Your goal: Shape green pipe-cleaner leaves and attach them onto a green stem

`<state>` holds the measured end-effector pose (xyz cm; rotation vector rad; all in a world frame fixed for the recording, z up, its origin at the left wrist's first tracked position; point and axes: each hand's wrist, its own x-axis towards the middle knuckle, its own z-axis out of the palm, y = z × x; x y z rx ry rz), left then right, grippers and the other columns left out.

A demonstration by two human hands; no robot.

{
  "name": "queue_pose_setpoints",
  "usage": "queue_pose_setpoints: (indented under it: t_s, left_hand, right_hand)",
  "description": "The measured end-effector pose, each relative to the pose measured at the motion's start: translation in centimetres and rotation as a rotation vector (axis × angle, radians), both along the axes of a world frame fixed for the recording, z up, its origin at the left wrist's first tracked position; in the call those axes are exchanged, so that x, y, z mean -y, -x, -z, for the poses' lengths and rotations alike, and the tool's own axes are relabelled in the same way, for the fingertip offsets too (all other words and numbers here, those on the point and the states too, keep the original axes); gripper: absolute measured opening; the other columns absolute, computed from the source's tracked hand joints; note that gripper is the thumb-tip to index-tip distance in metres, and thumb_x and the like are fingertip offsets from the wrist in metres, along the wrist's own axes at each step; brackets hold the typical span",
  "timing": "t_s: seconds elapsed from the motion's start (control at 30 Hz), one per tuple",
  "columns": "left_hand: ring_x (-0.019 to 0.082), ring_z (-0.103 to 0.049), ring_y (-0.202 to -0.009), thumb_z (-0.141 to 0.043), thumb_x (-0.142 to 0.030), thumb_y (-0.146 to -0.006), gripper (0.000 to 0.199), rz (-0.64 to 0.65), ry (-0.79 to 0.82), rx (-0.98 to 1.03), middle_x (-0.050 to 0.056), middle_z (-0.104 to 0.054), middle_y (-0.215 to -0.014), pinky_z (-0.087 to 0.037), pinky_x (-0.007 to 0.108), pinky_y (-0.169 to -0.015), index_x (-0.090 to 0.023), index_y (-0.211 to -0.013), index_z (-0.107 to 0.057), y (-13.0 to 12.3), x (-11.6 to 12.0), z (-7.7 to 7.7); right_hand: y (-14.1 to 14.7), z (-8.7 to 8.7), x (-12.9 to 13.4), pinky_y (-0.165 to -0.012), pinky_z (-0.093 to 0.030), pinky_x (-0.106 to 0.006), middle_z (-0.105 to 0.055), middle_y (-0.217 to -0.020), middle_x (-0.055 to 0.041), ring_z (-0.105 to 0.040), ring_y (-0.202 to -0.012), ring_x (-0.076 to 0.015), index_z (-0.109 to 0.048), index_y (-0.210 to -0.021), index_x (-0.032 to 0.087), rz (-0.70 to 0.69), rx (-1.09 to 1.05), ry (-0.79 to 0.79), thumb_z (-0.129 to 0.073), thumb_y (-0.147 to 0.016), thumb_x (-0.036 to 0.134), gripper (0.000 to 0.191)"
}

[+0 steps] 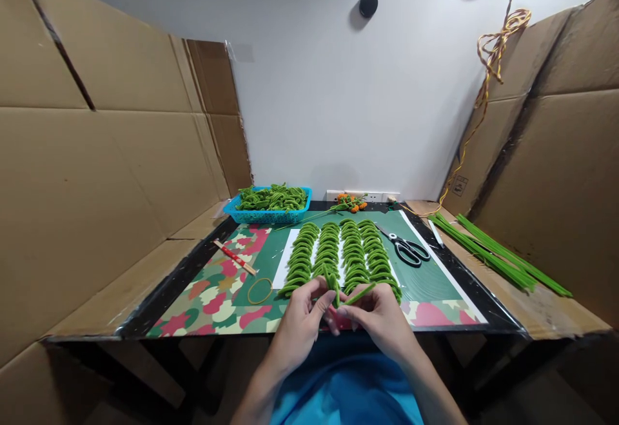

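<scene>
In front of my body, at the near edge of the table, my left hand [309, 306] pinches a bent green pipe cleaner [333, 283] between thumb and fingers. My right hand [380, 314] is closed on a straight green length that slants up to the right past its fingertips. The two hands nearly meet, and whether both lengths are one piece I cannot tell. Just beyond them, curved green pipe-cleaner pieces [326, 247] lie stacked in several columns on white paper [285, 258]. The fingertips partly cover the nearest pieces.
A blue basket [232, 209] heaped with green pieces stands back left. Black-handled scissors [409, 251] lie right of the columns, with straight green pipe cleaners [488, 257] farther right. Red-wrapped chopsticks [235, 257], a rubber band [260, 291] and orange flowers [352, 202] are also there. Cardboard walls [145, 167] flank the table.
</scene>
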<state>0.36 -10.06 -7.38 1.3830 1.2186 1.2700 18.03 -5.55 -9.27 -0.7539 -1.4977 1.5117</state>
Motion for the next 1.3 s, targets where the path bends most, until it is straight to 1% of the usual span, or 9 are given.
queue_pose_setpoints:
  t_s: [0.23, 0.43, 0.67, 0.73, 0.8, 0.87, 1.07, 1.2, 1.3]
  left_hand:
    - [0.013, -0.065, -0.050, -0.069, -0.062, -0.097, 0.047, 0.074, 0.021, -0.015, -0.001, -0.065, -0.076, -0.039, 0.021, -0.041, -0.017, -0.089, -0.058, 0.2, 0.0, 0.2]
    - [0.009, -0.060, -0.052, -0.063, -0.057, -0.104, 0.041, 0.130, 0.030, -0.127, -0.004, -0.061, -0.074, -0.046, 0.022, -0.055, -0.019, -0.090, -0.053, 0.5, 0.4, 0.5]
    - [0.007, -0.049, -0.051, -0.059, -0.063, -0.104, 0.042, 0.085, 0.069, -0.103, -0.006, -0.056, -0.081, -0.038, 0.022, -0.051, -0.021, -0.104, -0.056, 0.9, 0.0, 1.7]
    - [0.011, -0.056, -0.061, -0.061, -0.064, -0.102, 0.045, 0.041, 0.074, -0.145, -0.001, -0.064, -0.090, -0.045, 0.024, -0.058, -0.021, -0.115, -0.061, 1.0, 0.1, 1.9]
    - [0.018, -0.066, -0.083, -0.063, -0.062, -0.101, 0.046, -0.018, 0.044, -0.225, 0.003, -0.072, -0.104, -0.053, 0.027, -0.075, -0.022, -0.121, -0.066, 1.0, 0.3, 2.0]
    - [0.022, -0.068, -0.100, -0.063, -0.060, -0.102, 0.042, -0.040, 0.003, -0.304, 0.004, -0.074, -0.111, -0.052, 0.029, -0.088, -0.022, -0.119, -0.069, 1.0, 0.4, 1.9]
    - [0.016, -0.059, -0.078, -0.058, -0.056, -0.106, 0.036, 0.027, -0.040, -0.388, -0.002, -0.065, -0.086, -0.044, 0.026, -0.072, -0.021, -0.097, -0.063, 0.5, 0.6, 0.8]
    - [0.016, -0.055, -0.074, -0.058, -0.057, -0.105, 0.040, 0.071, -0.039, -0.379, -0.003, -0.057, -0.080, -0.042, 0.025, -0.067, -0.022, -0.087, -0.054, 0.2, 0.7, 0.3]
    - [0.018, -0.058, -0.076, -0.060, -0.058, -0.103, 0.039, 0.078, -0.033, -0.332, -0.001, -0.062, -0.081, -0.044, 0.026, -0.068, -0.022, -0.089, -0.058, 0.1, 0.8, 0.3]
  right_hand:
    - [0.1, 0.8, 0.5, -0.048, -0.046, -0.024, -0.070, -0.055, -0.0044, -0.063, -0.050, -0.0160, -0.070, -0.060, 0.017, 0.229, 0.046, -0.093, -0.096, -0.072, 0.053, 0.046]
    - [0.1, 0.5, 1.0, -0.051, -0.057, -0.028, -0.070, -0.059, -0.0024, -0.074, -0.053, -0.0234, -0.067, -0.070, 0.020, 0.268, -0.106, -0.043, -0.094, -0.076, 0.053, 0.043]
    - [0.1, 1.1, 1.3, -0.047, -0.052, -0.024, -0.071, -0.074, -0.0033, -0.064, -0.052, -0.0154, -0.073, -0.087, 0.020, 0.358, -0.004, -0.184, -0.079, -0.093, 0.052, 0.033]
    - [0.1, 1.0, 1.4, -0.046, -0.050, -0.023, -0.071, -0.078, -0.0036, -0.063, -0.052, -0.0144, -0.073, -0.091, 0.020, 0.352, -0.014, -0.187, -0.078, -0.094, 0.051, 0.032]
    - [0.1, 0.9, 1.5, -0.044, -0.048, -0.022, -0.072, -0.080, -0.0034, -0.062, -0.051, -0.0133, -0.073, -0.093, 0.020, 0.341, -0.035, -0.194, -0.077, -0.095, 0.049, 0.029]
    - [0.0, 1.0, 1.6, -0.042, -0.045, -0.022, -0.072, -0.080, -0.0030, -0.059, -0.048, -0.0119, -0.074, -0.095, 0.020, 0.322, -0.053, -0.199, -0.077, -0.095, 0.047, 0.027]
    - [0.1, 1.7, 1.7, -0.040, -0.046, -0.022, -0.068, -0.069, 0.0006, -0.057, -0.045, -0.0118, -0.074, -0.102, 0.020, 0.339, -0.090, -0.194, -0.080, -0.095, 0.045, 0.026]
    - [0.1, 1.4, 1.8, -0.038, -0.049, -0.022, -0.077, -0.096, -0.0072, -0.066, -0.051, -0.0133, -0.070, -0.109, 0.020, 0.347, -0.135, -0.144, -0.083, -0.091, 0.046, 0.034]
    - [0.1, 1.1, 1.8, -0.037, -0.050, -0.022, -0.077, -0.102, -0.0090, -0.069, -0.053, -0.0143, -0.068, -0.112, 0.021, 0.332, -0.135, -0.121, -0.083, -0.092, 0.047, 0.036]
